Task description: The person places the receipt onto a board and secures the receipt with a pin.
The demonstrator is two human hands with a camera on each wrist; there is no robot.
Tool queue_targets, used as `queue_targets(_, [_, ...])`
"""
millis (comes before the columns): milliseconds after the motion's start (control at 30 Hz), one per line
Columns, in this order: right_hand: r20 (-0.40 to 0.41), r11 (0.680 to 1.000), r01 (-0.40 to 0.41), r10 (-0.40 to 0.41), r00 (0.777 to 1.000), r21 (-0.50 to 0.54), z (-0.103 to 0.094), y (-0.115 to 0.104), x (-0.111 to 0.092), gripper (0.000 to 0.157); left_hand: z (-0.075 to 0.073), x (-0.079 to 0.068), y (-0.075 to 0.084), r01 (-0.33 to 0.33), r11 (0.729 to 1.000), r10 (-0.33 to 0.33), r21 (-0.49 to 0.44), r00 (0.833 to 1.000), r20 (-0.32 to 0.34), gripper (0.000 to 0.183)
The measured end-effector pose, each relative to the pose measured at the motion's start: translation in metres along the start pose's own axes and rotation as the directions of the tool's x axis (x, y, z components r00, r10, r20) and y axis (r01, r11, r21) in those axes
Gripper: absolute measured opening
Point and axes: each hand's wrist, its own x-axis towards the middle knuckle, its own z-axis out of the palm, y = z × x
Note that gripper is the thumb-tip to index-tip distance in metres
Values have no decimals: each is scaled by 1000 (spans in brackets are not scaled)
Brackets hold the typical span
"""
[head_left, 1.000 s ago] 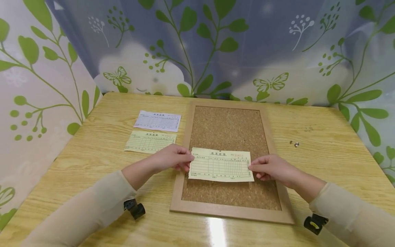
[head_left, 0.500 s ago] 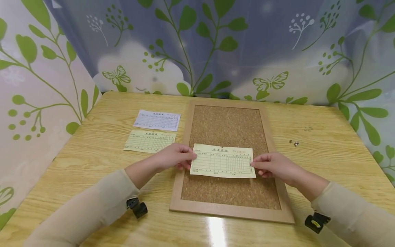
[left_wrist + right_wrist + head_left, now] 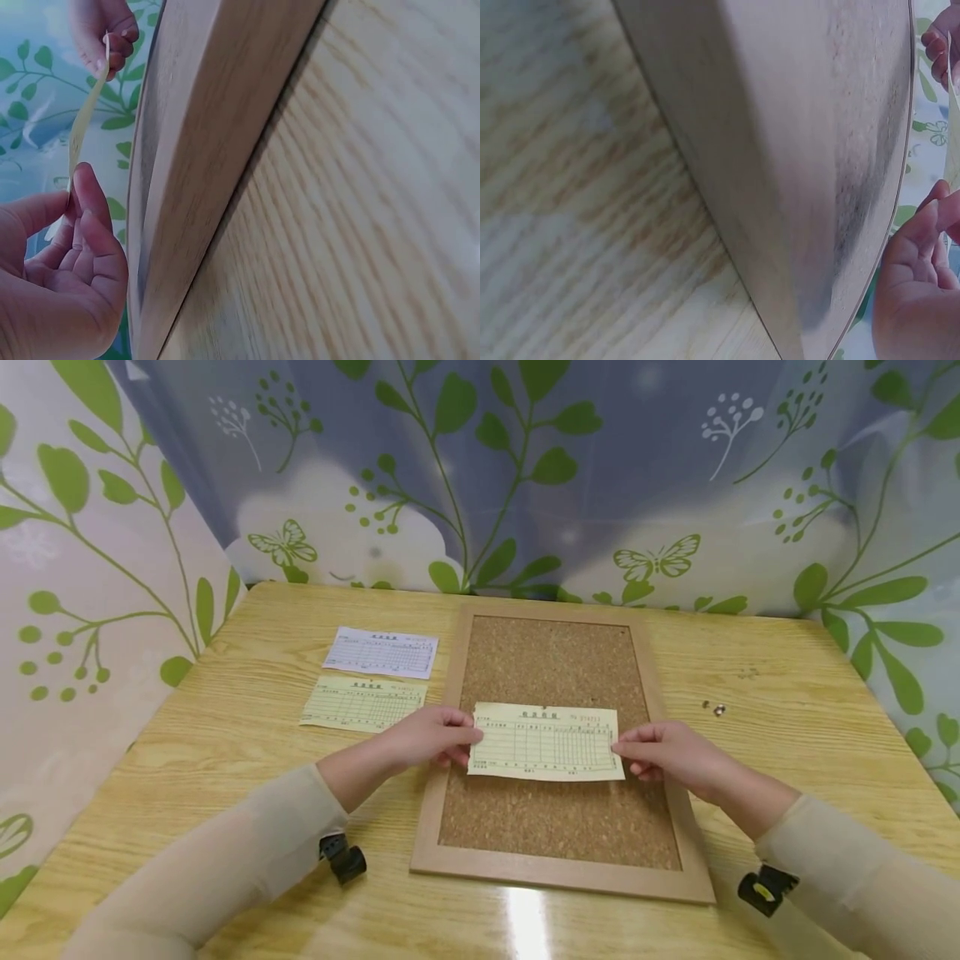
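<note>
A yellow printed receipt slip [image 3: 546, 743] is stretched between my two hands above the cork board [image 3: 555, 827]. My left hand [image 3: 435, 737] pinches its left edge between thumb and fingers, and my right hand [image 3: 671, 756] pinches the right edge. Seen edge-on in the left wrist view, the slip [image 3: 86, 120] is held off the board and bends slightly. In the right wrist view my right hand [image 3: 922, 277] grips the slip's near end at the picture's edge.
A white slip [image 3: 381, 653] and another yellow slip [image 3: 360, 702] lie on the wooden table [image 3: 225, 693] left of the board. Small shiny metal pieces [image 3: 718, 710] and some faint clear ones [image 3: 748, 673] lie right of it. A patterned curtain [image 3: 540, 485] hangs behind.
Both hands have carried the yellow slip a little away from me and slightly to the right over the board. Their pinch on its edges is the same.
</note>
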Motion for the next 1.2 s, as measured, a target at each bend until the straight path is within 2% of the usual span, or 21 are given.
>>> queue_targets(267, [0, 1000, 2, -2, 1000, -21, -5, 0, 5, 33, 0, 7, 4, 22, 1000, -22, 2, 999, -41, 20])
queue_targets(500, [-18, 1000, 5, -5, 1000, -16, -7, 1, 10, 31, -2, 14, 6, 56, 998, -55, 14, 997, -62, 19])
queue_targets(1200, [-76, 1000, 3, -5, 997, -24, -18, -2, 22, 38, -2, 32, 11, 66, 997, -70, -44, 992, -101, 21])
